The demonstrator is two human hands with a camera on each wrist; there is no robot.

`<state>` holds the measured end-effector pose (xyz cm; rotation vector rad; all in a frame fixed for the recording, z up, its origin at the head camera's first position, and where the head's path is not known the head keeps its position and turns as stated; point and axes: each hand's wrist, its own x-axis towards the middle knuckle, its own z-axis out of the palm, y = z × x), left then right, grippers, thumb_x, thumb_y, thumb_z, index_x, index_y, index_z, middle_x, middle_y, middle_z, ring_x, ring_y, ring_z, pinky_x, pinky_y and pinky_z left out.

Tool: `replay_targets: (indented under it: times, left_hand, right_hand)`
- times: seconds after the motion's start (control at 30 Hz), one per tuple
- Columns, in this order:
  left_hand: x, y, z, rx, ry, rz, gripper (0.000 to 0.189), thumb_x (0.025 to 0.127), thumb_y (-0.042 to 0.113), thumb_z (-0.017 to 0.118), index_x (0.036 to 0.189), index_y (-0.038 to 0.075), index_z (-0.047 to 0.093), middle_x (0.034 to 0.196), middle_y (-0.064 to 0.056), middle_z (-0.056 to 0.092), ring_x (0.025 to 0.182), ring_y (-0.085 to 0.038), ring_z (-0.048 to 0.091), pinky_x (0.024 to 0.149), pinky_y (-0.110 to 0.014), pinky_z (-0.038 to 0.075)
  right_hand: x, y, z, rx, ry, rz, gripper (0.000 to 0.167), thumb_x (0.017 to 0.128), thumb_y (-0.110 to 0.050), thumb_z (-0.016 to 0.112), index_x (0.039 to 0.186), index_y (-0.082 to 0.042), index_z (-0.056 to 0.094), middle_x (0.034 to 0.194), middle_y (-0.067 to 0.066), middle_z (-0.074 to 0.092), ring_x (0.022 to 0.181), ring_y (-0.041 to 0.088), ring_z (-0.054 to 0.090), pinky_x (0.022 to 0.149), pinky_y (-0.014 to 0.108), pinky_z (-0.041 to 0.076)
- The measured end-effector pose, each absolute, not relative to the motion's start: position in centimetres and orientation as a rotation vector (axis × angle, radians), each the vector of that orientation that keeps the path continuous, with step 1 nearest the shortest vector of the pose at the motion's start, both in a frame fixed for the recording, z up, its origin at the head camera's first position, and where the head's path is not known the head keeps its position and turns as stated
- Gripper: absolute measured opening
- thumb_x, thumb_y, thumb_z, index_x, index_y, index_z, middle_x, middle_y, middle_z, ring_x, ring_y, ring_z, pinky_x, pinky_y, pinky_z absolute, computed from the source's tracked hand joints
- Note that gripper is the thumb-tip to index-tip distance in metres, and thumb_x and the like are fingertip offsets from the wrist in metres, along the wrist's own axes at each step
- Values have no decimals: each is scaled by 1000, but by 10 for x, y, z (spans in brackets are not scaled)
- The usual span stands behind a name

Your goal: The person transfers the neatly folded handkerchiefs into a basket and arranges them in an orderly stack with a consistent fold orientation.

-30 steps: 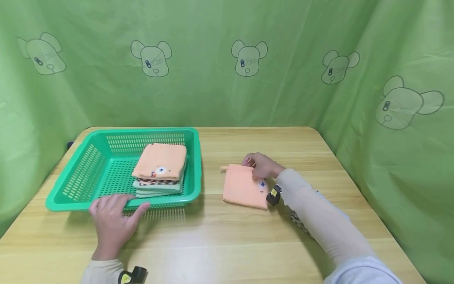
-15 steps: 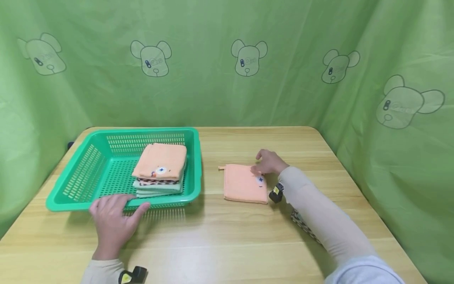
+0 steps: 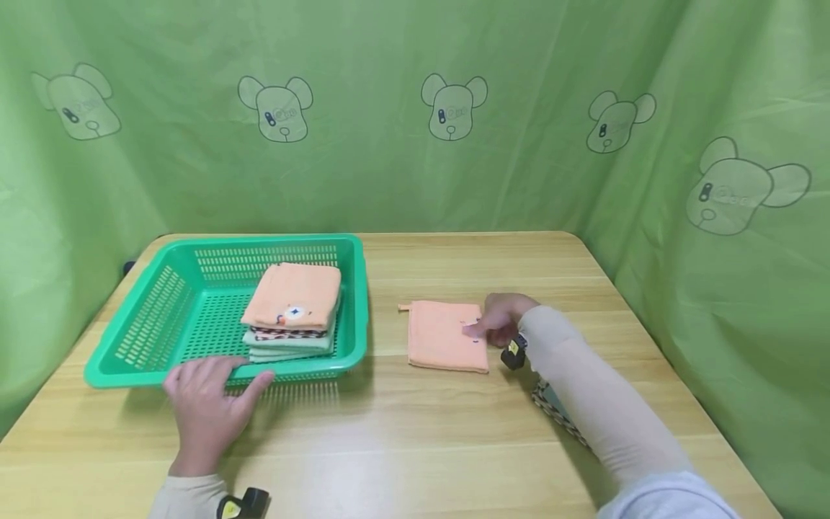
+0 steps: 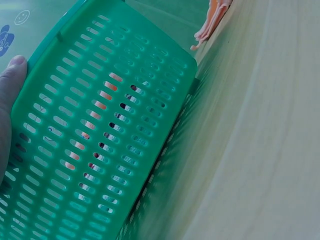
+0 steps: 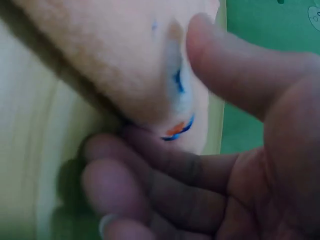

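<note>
A folded peach towel (image 3: pixel 444 335) with a hanging loop lies flat on the table, right of the green basket (image 3: pixel 97 371). My right hand (image 3: pixel 502 321) pinches its right edge: in the right wrist view the thumb (image 5: pixel 225 60) lies over the embroidered face and the fingers (image 5: pixel 165 185) curl at the edge. My left hand (image 3: pixel 210 411) grips the basket's front rim, its thumb outside the wall. Inside the basket, a peach towel (image 3: pixel 301 285) with an embroidered face tops a stack, above a checkered one (image 3: pixel 285 332) and pale green ones (image 3: pixel 292 351).
Under my right forearm, more folded cloth (image 3: pixel 558 414), checkered and green, shows partly; the sleeve hides the remainder. A green curtain (image 3: pixel 376 166) with mouse-like heads hangs behind and beside the wooden table (image 3: pixel 389 461).
My right hand has let go of the peach towel's far edge, moved right and nearer, and taken its right edge. The towel settled flat. My left hand stays on the rim.
</note>
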<state>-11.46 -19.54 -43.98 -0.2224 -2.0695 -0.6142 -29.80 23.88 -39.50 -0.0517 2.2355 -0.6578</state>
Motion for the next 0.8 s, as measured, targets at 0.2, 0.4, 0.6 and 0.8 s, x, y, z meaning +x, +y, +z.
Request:
replay_targets:
  times: [0.2,0.4,0.6,0.8]
  left_hand:
    - [-114,-195,-439,-221,-2085,-615,81,82,79,44,80,2,68,80,-18,68,77,-40,54,80,-59,25]
    - [-113,-196,-438,-230,-2105,-612,80,83,77,48,80,0,67,80,-20,67,77,-40,53,81,-58,25]
    - [-113,-196,-437,-233,-2111,-613,79,83,77,49,80,-1,66,79,-21,67,77,-40,53,81,-57,25]
    - [-113,-195,-438,-225,-2085,-622,80,82,78,47,80,1,67,79,-18,68,77,-39,54,81,-58,25]
  right_hand:
    - [-302,243,-407,89,2305,-928,30,94,-28,64,77,-5,52,69,6,56,56,14,52,54,26,47]
    - [-308,246,-413,178,2169,-1359,23,99,-18,56,104,1,44,92,13,55,75,20,61,70,34,54]
    - [-311,248,-415,85,2098,-1402,26,99,-12,56,113,9,50,82,9,65,70,17,66,69,32,55]
    - [-312,246,-412,31,2109,-1446,22,100,-10,51,113,7,46,84,8,62,69,15,64,67,29,54]
